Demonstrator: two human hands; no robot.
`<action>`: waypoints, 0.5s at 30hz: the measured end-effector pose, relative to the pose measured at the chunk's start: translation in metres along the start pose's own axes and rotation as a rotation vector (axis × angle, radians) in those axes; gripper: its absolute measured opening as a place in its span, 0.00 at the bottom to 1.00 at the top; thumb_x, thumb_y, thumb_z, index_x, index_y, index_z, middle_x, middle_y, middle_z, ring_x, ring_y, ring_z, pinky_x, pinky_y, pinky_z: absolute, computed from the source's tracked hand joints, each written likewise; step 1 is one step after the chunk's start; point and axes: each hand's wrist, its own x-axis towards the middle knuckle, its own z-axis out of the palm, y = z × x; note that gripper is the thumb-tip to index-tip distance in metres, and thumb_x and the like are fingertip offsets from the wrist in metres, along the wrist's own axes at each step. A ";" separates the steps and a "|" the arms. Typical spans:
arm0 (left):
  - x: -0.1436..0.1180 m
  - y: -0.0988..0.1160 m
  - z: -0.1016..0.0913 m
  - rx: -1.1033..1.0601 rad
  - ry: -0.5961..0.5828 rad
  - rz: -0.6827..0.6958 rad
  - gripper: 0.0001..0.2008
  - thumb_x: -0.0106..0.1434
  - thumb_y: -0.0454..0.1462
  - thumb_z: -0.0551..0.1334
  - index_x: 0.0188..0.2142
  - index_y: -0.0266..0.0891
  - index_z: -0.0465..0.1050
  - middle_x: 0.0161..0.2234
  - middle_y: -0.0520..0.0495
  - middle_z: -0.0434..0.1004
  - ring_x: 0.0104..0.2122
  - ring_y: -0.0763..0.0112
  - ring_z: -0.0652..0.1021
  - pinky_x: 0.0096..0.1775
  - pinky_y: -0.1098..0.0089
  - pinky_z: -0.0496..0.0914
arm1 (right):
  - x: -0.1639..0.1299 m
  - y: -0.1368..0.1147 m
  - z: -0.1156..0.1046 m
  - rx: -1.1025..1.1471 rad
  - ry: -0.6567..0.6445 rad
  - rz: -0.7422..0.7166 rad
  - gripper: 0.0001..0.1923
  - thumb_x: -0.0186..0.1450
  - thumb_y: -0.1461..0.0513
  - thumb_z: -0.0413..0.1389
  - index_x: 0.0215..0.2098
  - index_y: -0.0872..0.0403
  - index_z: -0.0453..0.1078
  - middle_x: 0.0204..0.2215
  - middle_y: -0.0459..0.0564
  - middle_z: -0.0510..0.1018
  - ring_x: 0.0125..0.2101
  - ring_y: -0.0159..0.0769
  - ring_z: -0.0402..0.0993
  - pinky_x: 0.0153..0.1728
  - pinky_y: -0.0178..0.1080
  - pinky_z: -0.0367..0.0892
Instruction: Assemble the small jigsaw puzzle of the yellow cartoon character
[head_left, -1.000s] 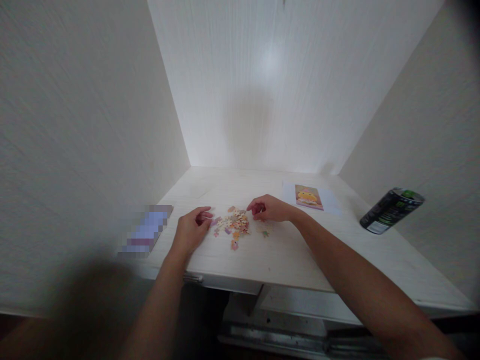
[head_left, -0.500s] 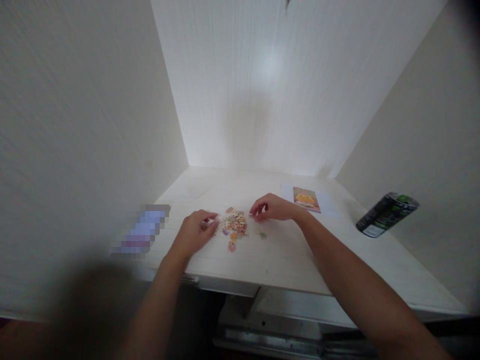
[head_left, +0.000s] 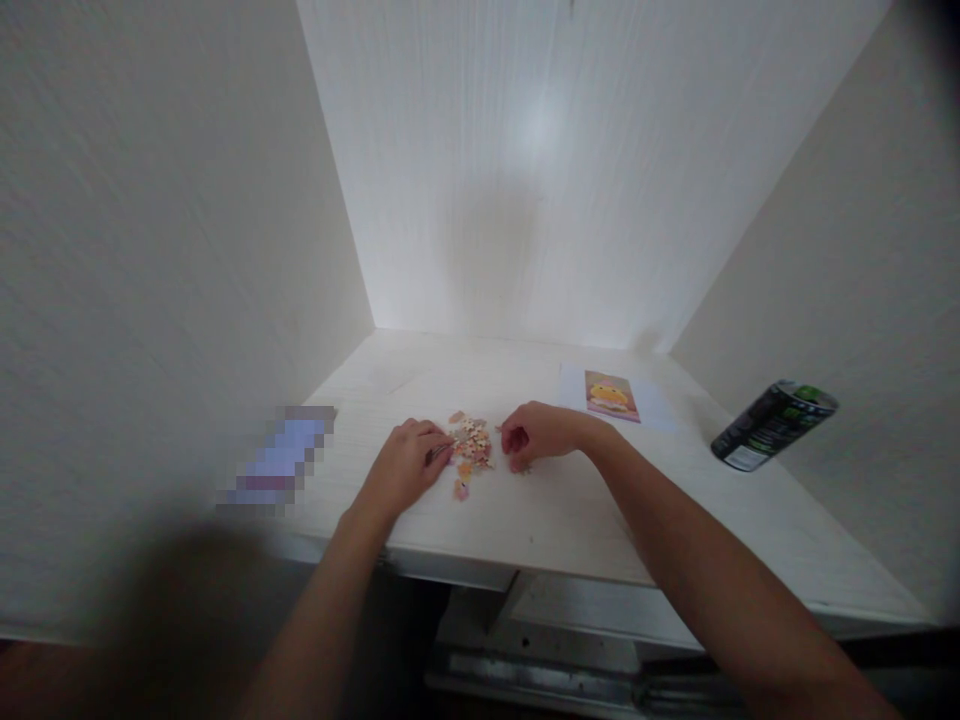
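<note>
1. A small heap of jigsaw pieces [head_left: 470, 448] lies on the white desk [head_left: 570, 520], a little left of the desk's middle, in pinks, oranges and creams.
2. The left hand [head_left: 405, 468] rests palm down at about 9 o'clock of the heap, its fingertips [head_left: 442, 452] touching the heap's left edge. The fingers are curled loosely; whether they pinch a piece cannot be told at this size.
3. The right hand [head_left: 534, 434] sits at about 3 o'clock of the heap, just beside it, knuckles up and fingers bent under toward the desk. It looks half clenched, but what it grasps, if anything, is hidden by the hand itself.
4. One stray piece [head_left: 460, 491] lies apart at about 6 o'clock of the heap, near the desk's front edge.
5. A picture card [head_left: 611, 395] with a yellow figure lies flat on a pale sheet at about 2 o'clock of the heap, well apart from it.
6. A dark can [head_left: 772, 424] with green on its top stands at the desk's right side, at about 3 o'clock, against the right wall.
7. A blurred-out flat object [head_left: 281, 462] lies at about 9 o'clock, near the left wall.
</note>
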 end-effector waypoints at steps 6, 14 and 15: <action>0.000 0.002 0.000 -0.010 0.055 -0.079 0.12 0.66 0.36 0.56 0.44 0.41 0.77 0.37 0.45 0.80 0.38 0.62 0.76 0.43 0.62 0.67 | 0.000 -0.007 0.006 -0.014 -0.002 -0.021 0.06 0.55 0.62 0.63 0.33 0.53 0.77 0.27 0.47 0.80 0.26 0.32 0.72 0.26 0.33 0.62; -0.016 0.000 -0.015 -0.074 0.115 -0.165 0.11 0.60 0.35 0.57 0.36 0.40 0.78 0.31 0.47 0.79 0.31 0.67 0.76 0.35 0.68 0.69 | 0.002 -0.008 0.007 0.014 0.167 -0.079 0.09 0.55 0.68 0.60 0.36 0.56 0.75 0.28 0.47 0.78 0.27 0.30 0.71 0.29 0.31 0.63; -0.019 0.001 -0.017 -0.077 0.100 -0.160 0.10 0.59 0.35 0.58 0.35 0.40 0.78 0.30 0.48 0.79 0.30 0.68 0.76 0.34 0.69 0.68 | 0.002 -0.008 0.007 -0.014 0.207 -0.082 0.08 0.56 0.68 0.59 0.35 0.56 0.75 0.28 0.47 0.78 0.27 0.30 0.71 0.29 0.32 0.63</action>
